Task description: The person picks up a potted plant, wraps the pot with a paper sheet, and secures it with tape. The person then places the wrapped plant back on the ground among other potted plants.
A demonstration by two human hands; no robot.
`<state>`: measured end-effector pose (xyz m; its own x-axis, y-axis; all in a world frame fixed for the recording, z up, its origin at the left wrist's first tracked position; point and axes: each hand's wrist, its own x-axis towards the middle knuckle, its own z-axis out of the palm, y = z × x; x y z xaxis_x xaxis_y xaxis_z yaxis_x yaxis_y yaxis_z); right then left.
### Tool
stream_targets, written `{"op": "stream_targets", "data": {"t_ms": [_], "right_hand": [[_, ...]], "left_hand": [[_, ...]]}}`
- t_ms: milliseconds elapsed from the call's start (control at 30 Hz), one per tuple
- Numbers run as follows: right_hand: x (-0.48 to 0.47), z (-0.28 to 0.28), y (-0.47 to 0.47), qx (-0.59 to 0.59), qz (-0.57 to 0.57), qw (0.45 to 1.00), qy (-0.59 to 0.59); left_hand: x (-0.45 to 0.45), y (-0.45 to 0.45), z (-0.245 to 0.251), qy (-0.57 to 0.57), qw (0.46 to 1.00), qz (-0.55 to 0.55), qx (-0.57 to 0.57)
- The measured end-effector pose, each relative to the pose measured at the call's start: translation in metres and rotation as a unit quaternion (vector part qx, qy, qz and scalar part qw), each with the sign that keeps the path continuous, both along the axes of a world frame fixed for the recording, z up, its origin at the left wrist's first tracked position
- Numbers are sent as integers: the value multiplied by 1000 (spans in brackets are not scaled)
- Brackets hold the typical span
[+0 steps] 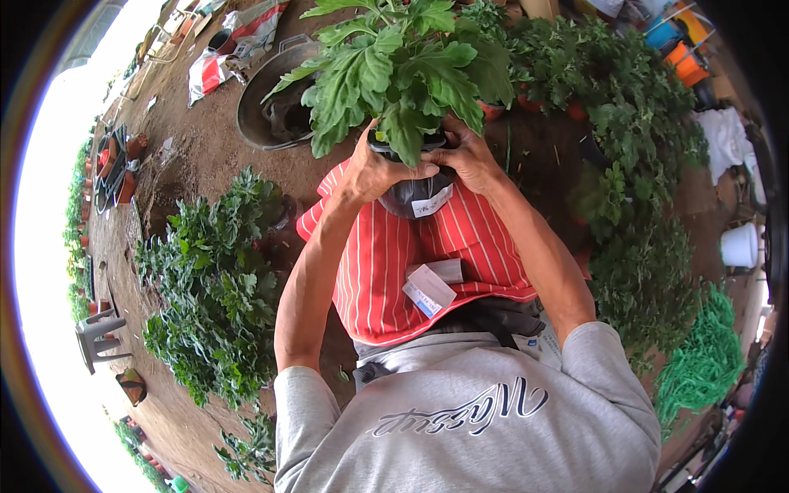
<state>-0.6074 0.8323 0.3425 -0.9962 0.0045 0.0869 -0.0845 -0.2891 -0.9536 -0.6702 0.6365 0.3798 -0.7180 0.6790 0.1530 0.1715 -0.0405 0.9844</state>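
Observation:
A leafy green potted plant [400,68] stands upright in front of me in a black plastic pot [410,194], above my lap. My left hand [373,166] and my right hand [471,154] grip the pot from both sides near its rim, thumbs at the front; leaves hide some of the fingers. A white label [432,201] with handwriting is on the pot's side. Red striped cloth [376,265] covers my legs, and small cards or labels [429,289] with writing lie on it.
Dense leafy plants stand at the left [216,289] and right [641,259]. A large dark tub [246,111] rests on the soil ahead, near a red-and-white sack [209,74]. A grey plastic stool [98,338] is far left; green plastic strands [703,363] and a white bucket [738,245] are right.

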Motion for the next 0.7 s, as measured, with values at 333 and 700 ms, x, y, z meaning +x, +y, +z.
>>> {"op": "stream_targets", "data": {"t_ms": [333, 700], "right_hand": [[-24, 6, 14, 65, 72, 995, -38], [-31, -4, 33, -11, 92, 996, 8]], "left_hand": [[2, 1, -10, -39, 996, 79, 18], [-7, 9, -9, -46, 994, 83, 51]]}}
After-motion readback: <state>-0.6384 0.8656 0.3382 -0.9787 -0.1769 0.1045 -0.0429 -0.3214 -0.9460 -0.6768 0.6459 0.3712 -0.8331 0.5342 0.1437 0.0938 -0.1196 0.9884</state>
